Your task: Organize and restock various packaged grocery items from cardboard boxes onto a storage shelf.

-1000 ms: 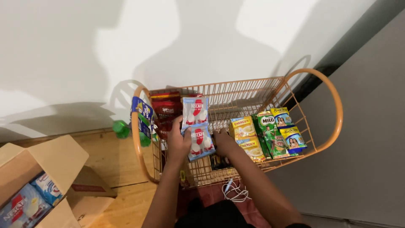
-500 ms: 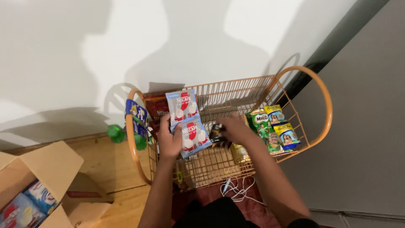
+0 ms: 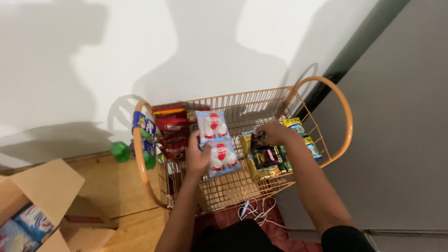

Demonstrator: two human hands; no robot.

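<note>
The left hand [image 3: 198,158] grips a strip of pale-blue sachets [image 3: 217,142] over the orange wire basket [image 3: 336,95]. The right hand [image 3: 275,133] pinches dark sachets [image 3: 266,156] beside yellow packs [image 3: 294,124].

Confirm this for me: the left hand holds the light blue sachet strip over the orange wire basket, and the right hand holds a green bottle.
Not quite. In the head view the right hand holds a dark sachet strip, not a green bottle. The left hand does hold the light blue sachet strip over the orange wire basket.

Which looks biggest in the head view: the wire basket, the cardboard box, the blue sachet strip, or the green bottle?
1. Wire basket
2. Cardboard box, partly out of frame
3. Blue sachet strip
4. Green bottle
</note>
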